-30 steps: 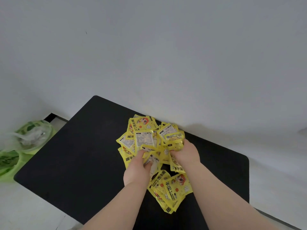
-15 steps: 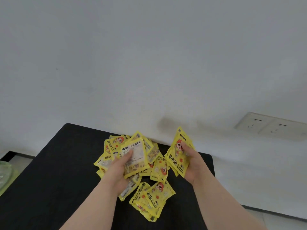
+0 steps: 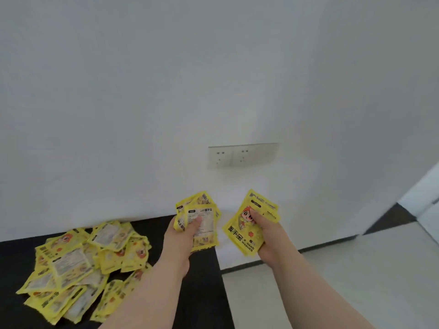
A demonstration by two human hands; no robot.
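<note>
A plain indoor room — bare white wall (image 3: 213,67), double wall socket (image 3: 242,154), pale floor tiles (image 3: 356,281), black table (image 3: 204,293).

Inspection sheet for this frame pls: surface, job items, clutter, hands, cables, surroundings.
Surface: black table, set against the wall.
Job's things: yellow hand-warmer packets. Loose pile on the table; left bunch shows a back label; right bunch shows the printed front.
Clutter: nothing seen.
Hands: left hand grips the left bunch, thumb on the label; right hand grips the right bunch. Both are off to the right of the pile, apart from it.
Cables: nothing seen.
Surroundings: white wall; double socket with nothing plugged in; pale floor.
</note>
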